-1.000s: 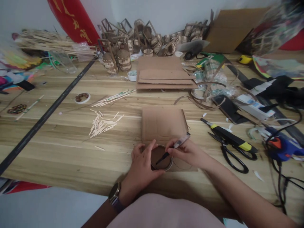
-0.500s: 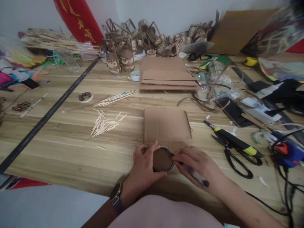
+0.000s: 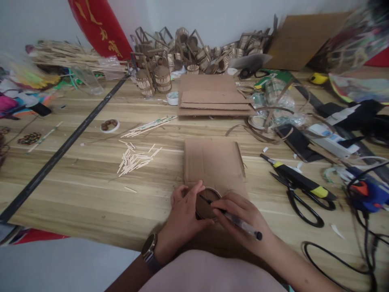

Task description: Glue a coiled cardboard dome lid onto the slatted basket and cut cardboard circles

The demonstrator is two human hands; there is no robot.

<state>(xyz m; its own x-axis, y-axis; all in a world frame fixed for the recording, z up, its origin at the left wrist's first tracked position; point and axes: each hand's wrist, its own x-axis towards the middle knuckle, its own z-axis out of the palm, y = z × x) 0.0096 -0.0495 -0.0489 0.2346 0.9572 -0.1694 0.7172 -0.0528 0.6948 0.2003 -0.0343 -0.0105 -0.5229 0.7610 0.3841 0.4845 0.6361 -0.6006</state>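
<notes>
My left hand (image 3: 181, 213), with a watch (image 3: 148, 247) on its wrist, curls its fingers and thumb around the left side of a thin round ring (image 3: 217, 192). The ring lies flat on a piece of brown cardboard (image 3: 214, 160), and bare cardboard shows inside it. My right hand (image 3: 247, 217) grips a pen (image 3: 244, 227) with a clear barrel and dark ends. Its tip points into the ring's upper left part; whether it touches the cardboard I cannot tell. Part of the ring's lower edge is hidden by my hands.
Scissors (image 3: 293, 198) and a yellow-black cutter (image 3: 304, 180) lie right of the cardboard. Short sticks (image 3: 133, 160) are scattered to the left. Stacked cardboard sheets (image 3: 209, 91) and small woven baskets (image 3: 162, 77) stand behind. A blue glue gun (image 3: 367, 190) and cables (image 3: 334, 267) occupy the right side.
The pen tip has moved left from the ring's right edge to its upper left inside, my right hand shifting with it. My left hand stays around the ring.
</notes>
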